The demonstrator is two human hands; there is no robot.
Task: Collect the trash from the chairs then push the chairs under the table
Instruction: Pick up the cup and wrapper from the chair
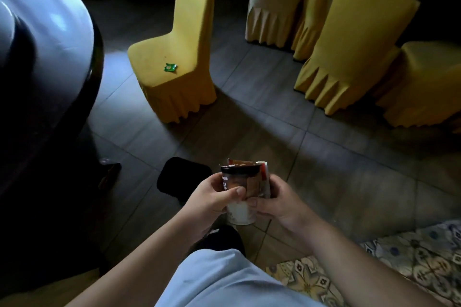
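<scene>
Round table (pixel 57 40) cut off by the left and top edges, underside lost in shadow. Print on the cup (pixel 238 197) mostly covered by the fingers of the left hand (pixel 212 198) and right hand (pixel 279 202), unreadable anyway. Green wrapper (pixel 170 67) on the yellow chair (pixel 174 52) too small to identify. Far-right chair (pixel 424 82) and patterned rug (pixel 399 264) clipped by the frame.

The scene is dim, with deep shadow swallowing the lower left. Pale daylight glares off the glossy round dark tabletop (pixel 57 20) at upper left and spreads across the grey floor tiles (pixel 249 117). The yellow fabric-covered chair (pixel 174 57) casts a long shadow. Straight lines bow near the frame edges, and detail is soft throughout.
</scene>
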